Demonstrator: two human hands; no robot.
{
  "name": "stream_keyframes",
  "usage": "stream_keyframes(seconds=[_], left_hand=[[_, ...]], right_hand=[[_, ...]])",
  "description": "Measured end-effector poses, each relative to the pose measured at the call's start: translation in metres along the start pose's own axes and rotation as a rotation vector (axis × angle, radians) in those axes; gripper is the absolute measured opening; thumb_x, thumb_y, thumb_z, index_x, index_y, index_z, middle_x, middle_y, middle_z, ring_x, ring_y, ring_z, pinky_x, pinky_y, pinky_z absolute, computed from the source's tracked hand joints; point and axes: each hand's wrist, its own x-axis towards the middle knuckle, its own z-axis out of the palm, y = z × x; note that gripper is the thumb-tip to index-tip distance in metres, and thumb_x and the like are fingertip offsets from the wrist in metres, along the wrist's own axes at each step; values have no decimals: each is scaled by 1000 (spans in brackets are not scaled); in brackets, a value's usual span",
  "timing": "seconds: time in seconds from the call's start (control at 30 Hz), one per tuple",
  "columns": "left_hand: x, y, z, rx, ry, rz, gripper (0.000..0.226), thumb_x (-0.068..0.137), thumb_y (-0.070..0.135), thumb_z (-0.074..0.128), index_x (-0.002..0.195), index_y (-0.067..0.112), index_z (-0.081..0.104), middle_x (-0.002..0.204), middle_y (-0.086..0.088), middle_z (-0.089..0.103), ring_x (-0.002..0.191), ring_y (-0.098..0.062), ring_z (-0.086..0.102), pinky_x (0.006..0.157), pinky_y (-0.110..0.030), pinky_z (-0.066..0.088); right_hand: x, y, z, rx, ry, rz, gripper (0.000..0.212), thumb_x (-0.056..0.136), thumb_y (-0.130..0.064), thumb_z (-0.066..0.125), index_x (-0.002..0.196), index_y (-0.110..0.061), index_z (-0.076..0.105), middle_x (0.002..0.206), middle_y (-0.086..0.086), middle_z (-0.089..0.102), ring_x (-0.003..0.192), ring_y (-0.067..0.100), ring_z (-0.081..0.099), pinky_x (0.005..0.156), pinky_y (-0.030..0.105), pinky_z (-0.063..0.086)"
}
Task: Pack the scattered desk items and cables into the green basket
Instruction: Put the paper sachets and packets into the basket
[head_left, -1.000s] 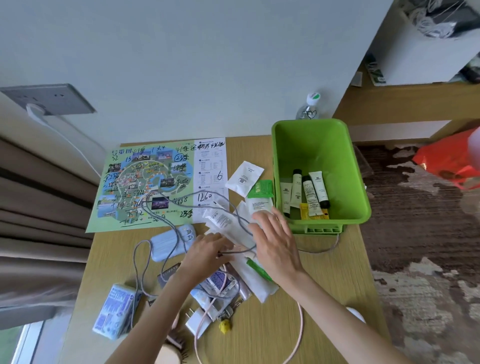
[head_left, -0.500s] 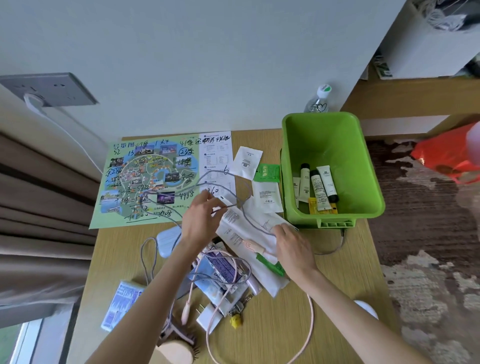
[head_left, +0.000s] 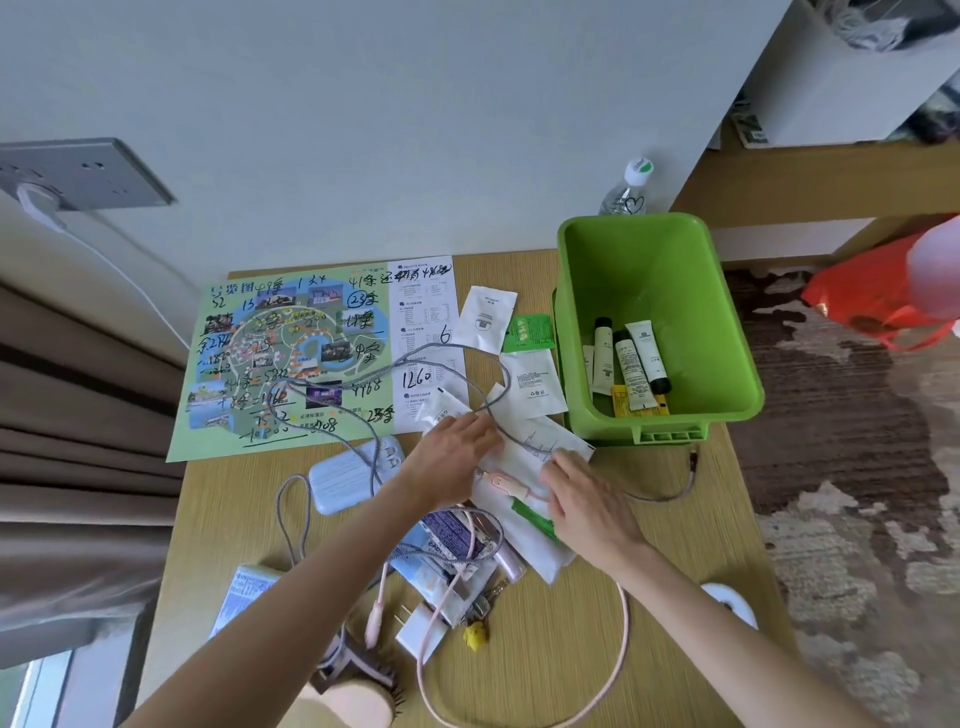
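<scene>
The green basket (head_left: 649, 270) stands at the desk's back right with several cosmetic tubes (head_left: 628, 364) inside. My left hand (head_left: 452, 457) rests on a pile of white packets (head_left: 524, 447), fingers closed around the grey braided cable (head_left: 415, 358) that loops back over the map. My right hand (head_left: 587, 499) lies flat on the same pile, fingers apart, beside the pink cable's connector (head_left: 501, 480). A white sachet (head_left: 485, 317), a green sachet (head_left: 530, 332) and another white sachet (head_left: 535, 384) lie left of the basket. A light blue power bank (head_left: 348, 475) sits left of my left hand.
A printed map (head_left: 291, 358) covers the desk's back left. Near the front lie a pink cable loop (head_left: 626, 623), a white plug (head_left: 421, 631), a yellow charm (head_left: 475, 634), a tissue pack (head_left: 241, 592) and a hairbrush (head_left: 358, 680). A water bottle (head_left: 626, 192) stands behind the basket.
My left hand has moved right and down onto the white packets, bringing the grey cable with it. My right hand has flattened on the pile in nearly the same spot.
</scene>
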Motion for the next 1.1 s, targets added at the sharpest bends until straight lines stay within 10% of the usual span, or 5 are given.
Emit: stream_keyframes(seconds=[0.67,0.83,1.1], left_hand=[[10,3,-13,184,-102,209,42,93,28,52,134,20,44,131,-3,48,116,-20,48,101,-38,40],[9,8,-27,84,16,235,25,99,20,44,120,16,58,112,-1,63,102,-22,60,92,-34,44],[-12,17,-59,-321,361,-47,18,97,19,52,109,7,58,85,-10,64,70,-30,60,61,-38,50]], right_hand=[[-41,31,2,-65,104,314,15,87,-5,65,101,-10,60,90,1,58,58,15,55,52,26,45],[-42,16,7,27,122,141,24,81,-4,70,103,-12,62,107,-4,64,65,8,58,58,13,32],[-30,8,12,251,191,250,8,94,-19,57,90,-13,52,89,-2,56,69,17,57,50,31,44]])
